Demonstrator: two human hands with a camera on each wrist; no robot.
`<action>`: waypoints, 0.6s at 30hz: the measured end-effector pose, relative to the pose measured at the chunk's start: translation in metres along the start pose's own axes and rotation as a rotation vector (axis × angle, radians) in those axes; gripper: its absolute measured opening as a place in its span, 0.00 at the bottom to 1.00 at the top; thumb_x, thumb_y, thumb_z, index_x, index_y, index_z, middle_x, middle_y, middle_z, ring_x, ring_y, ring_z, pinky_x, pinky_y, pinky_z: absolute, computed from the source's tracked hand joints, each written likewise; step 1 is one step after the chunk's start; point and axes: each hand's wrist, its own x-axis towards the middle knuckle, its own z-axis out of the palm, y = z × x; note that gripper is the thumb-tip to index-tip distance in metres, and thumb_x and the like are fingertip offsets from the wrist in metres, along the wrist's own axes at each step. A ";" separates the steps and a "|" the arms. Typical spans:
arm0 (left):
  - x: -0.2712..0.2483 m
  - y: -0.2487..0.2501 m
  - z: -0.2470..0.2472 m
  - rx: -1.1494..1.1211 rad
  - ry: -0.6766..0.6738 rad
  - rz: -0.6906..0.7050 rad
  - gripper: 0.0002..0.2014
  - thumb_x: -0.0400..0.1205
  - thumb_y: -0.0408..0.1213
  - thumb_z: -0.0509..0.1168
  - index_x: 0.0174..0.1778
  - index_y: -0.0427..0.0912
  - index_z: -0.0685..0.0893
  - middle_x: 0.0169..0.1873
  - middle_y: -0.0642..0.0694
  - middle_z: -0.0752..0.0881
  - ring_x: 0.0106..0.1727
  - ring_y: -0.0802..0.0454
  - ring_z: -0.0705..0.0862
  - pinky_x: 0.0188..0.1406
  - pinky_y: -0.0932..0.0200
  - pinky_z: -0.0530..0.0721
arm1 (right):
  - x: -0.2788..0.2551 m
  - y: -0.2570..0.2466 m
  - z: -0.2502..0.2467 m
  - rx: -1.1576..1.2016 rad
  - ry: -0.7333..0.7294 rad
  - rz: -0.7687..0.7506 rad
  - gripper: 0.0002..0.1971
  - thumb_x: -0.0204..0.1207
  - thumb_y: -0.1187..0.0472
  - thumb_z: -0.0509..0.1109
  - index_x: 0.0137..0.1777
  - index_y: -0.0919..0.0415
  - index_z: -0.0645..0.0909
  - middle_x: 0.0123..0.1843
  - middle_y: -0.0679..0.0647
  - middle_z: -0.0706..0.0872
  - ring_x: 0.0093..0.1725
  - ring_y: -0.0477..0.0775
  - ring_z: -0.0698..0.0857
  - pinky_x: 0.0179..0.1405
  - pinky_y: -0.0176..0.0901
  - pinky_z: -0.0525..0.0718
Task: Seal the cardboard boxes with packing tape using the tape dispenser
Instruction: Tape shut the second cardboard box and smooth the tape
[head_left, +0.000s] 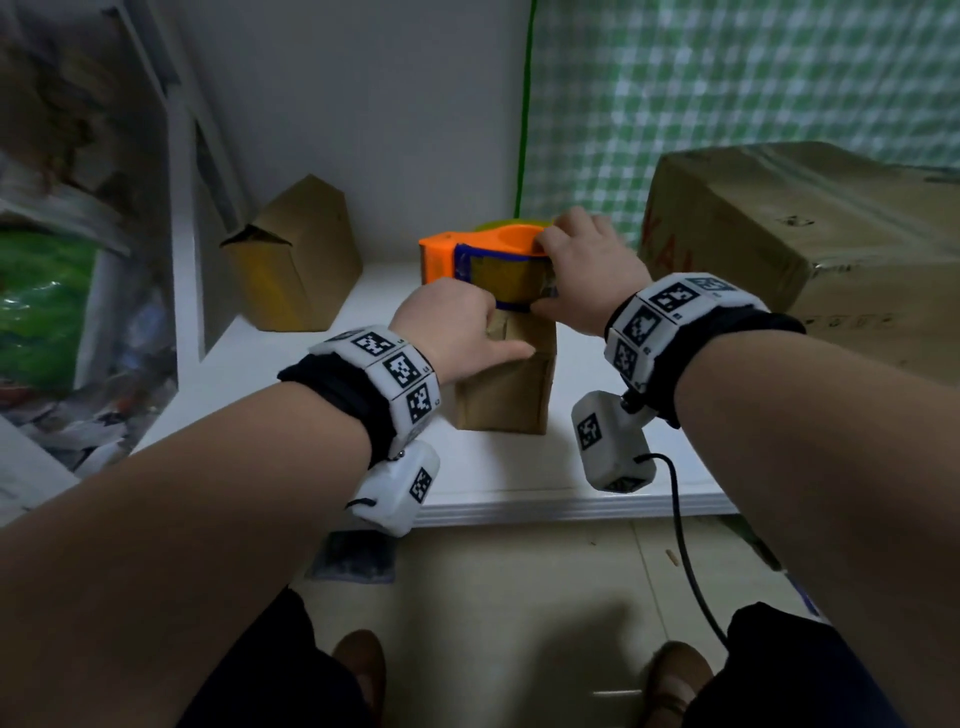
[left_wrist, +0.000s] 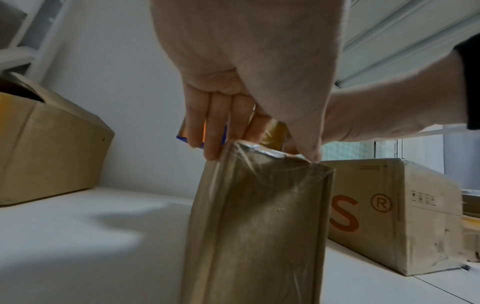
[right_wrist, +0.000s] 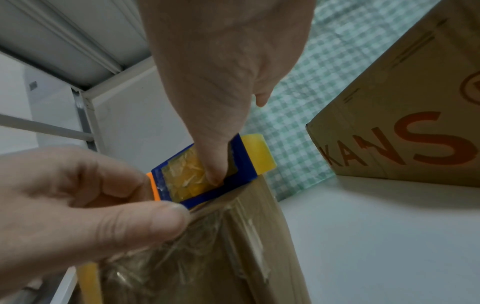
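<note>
A small upright cardboard box (head_left: 504, 384) stands mid-table, its front covered in clear tape (left_wrist: 259, 216). My left hand (head_left: 452, 322) grips its top, fingers (left_wrist: 215, 133) over the far side and thumb on the near corner. An orange and blue tape dispenser (head_left: 467, 254) sits against the top of the box. My right hand (head_left: 587, 265) holds the dispenser from the right. In the right wrist view its thumb (right_wrist: 215, 156) presses on the yellowish tape inside the blue frame (right_wrist: 241, 164). The box's top face is hidden by both hands.
A large cardboard box (head_left: 805, 249) with orange lettering stands at the right. An open box (head_left: 296, 260) leans at the back left against the wall. The white table (head_left: 519, 478) ends at a front edge near me. Clutter and a green bag (head_left: 41, 301) fill the left.
</note>
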 end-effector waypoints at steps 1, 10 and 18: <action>0.000 0.003 0.000 0.005 0.001 -0.007 0.26 0.72 0.69 0.62 0.27 0.48 0.71 0.25 0.52 0.74 0.28 0.55 0.70 0.26 0.57 0.64 | 0.001 0.000 -0.001 0.030 -0.012 0.010 0.31 0.71 0.49 0.75 0.70 0.60 0.69 0.69 0.60 0.72 0.70 0.64 0.70 0.70 0.59 0.71; -0.004 0.032 -0.009 0.029 -0.057 -0.128 0.31 0.70 0.74 0.59 0.26 0.47 0.65 0.26 0.49 0.68 0.36 0.46 0.73 0.34 0.55 0.69 | -0.006 0.012 -0.003 -0.003 -0.090 -0.010 0.22 0.72 0.40 0.71 0.49 0.59 0.75 0.53 0.60 0.78 0.56 0.62 0.75 0.55 0.53 0.74; 0.012 0.052 -0.010 -0.139 -0.206 -0.356 0.42 0.70 0.68 0.65 0.69 0.39 0.71 0.61 0.39 0.81 0.60 0.40 0.80 0.45 0.55 0.76 | -0.033 0.046 -0.014 0.314 0.018 0.293 0.19 0.73 0.43 0.72 0.41 0.59 0.73 0.33 0.51 0.70 0.31 0.52 0.73 0.27 0.44 0.68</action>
